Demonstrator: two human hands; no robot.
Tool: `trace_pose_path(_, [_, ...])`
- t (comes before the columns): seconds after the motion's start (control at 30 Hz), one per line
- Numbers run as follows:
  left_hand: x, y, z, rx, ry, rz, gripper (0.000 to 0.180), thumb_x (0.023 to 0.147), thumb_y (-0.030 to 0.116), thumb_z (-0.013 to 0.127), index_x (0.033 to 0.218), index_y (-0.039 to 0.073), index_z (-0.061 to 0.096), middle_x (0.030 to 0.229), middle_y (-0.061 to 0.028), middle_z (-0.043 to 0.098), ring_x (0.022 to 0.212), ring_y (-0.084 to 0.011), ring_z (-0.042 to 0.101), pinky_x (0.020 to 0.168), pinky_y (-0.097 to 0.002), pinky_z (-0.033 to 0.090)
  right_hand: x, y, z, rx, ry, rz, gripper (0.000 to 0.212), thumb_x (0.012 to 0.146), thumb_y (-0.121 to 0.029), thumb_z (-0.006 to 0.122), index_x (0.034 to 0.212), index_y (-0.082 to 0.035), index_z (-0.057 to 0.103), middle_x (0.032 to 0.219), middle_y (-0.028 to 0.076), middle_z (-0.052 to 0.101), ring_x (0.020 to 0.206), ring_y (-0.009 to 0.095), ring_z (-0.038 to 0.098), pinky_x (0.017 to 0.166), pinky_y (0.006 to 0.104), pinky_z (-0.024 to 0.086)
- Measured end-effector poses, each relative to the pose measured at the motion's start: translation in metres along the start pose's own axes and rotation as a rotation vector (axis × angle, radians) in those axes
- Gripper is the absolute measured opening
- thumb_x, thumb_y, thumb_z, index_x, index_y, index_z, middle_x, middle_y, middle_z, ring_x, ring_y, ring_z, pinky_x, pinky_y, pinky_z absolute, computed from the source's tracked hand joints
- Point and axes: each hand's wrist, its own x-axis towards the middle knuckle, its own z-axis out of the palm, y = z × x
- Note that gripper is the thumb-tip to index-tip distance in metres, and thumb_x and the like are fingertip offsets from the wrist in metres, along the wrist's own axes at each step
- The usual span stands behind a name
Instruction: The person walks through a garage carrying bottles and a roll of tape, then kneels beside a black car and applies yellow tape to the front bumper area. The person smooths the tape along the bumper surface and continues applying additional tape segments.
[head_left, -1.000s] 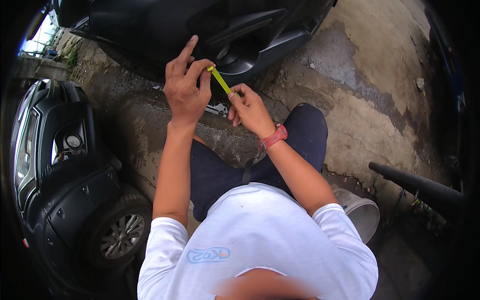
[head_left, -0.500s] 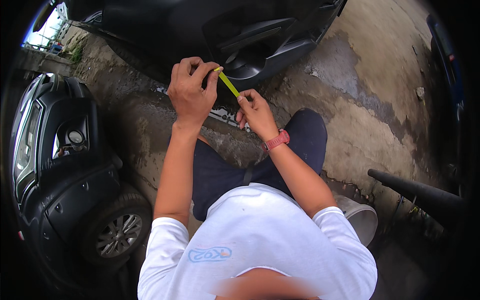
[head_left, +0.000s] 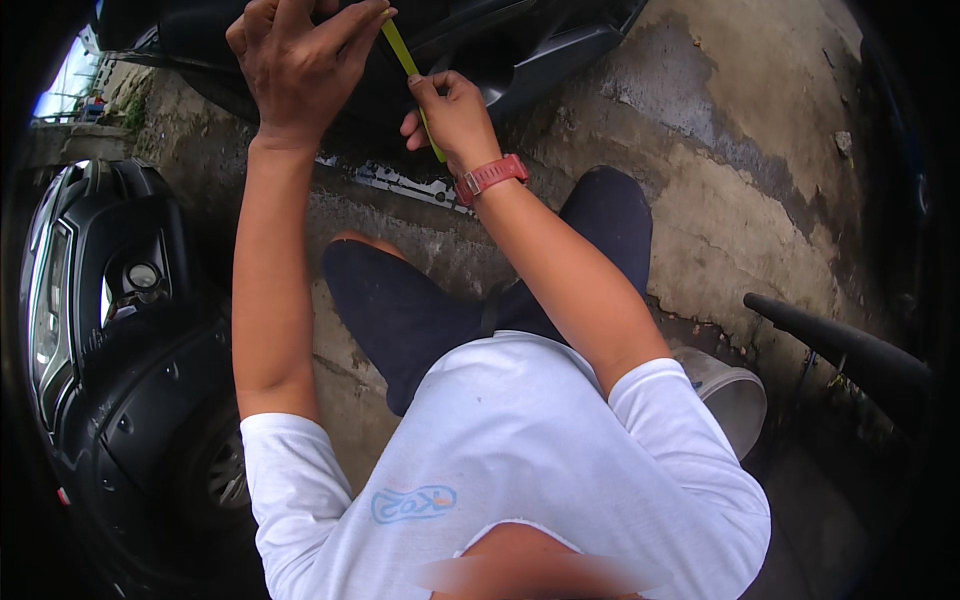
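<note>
- Where the white shirt (head_left: 540, 430) fills the lower middle, a small blue print marks its chest.
- Dark trousers (head_left: 385, 310) cover both bent legs, knees spread apart.
- Both bare forearms reach up past the knees; a red watch (head_left: 492, 178) circles the right wrist.
- The right hand (head_left: 455, 115) has its thumb and fingers closed on a yellow strip (head_left: 399, 48), partway along it.
- The left hand (head_left: 300, 70), at the top edge, has thumb and forefinger nearly together at the strip's upper end; its other fingers are partly cut off, so I cannot tell how far they curl.
- Slanting down from the left fingertips, the strip passes through the right hand's grip, its lower end hanging near the right wrist.
- A pale bucket (head_left: 738, 405) stands just beside the right elbow, on stained ground (head_left: 740, 240).
- Beyond the hands is a dark car's bodywork (head_left: 575, 50).
- Off to the left stands another dark car (head_left: 100, 350); at far right, a black pole (head_left: 840, 342) juts inward.
</note>
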Motion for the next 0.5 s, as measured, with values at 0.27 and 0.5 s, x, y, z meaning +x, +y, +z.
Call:
trace_pose_path(0.27, [0.002,-0.005,-0.003,-0.007,-0.006,0.029,0.021,0.08,0.042,0.099,0.1,0.04,0.092,0.097,0.0141,0.062,0.1,-0.0097,0.057,0.091,-0.0324,0.037,0.007,-0.002,0.008,-0.02,-0.006,0.01,0.041,0.11,-0.036,0.074,0.117,0.004,0.065,0.072,0.013,0.075,0.051,0.019,0.068,0.05,0.0305,0.051])
trace_pose_path(0.5, [-0.001,-0.008,-0.004,-0.03,-0.006,0.044,0.022,0.081,0.039,0.099,0.102,0.038,0.092,0.097,0.0132,0.065,0.099,-0.0095,0.059,0.092,-0.0322,0.038,0.013,0.0,0.006,-0.025,0.002,0.021,0.042,0.109,-0.037,0.076,0.115,0.003,0.064,0.071,0.013,0.075,0.051,0.019,0.069,0.05,0.0301,0.052])
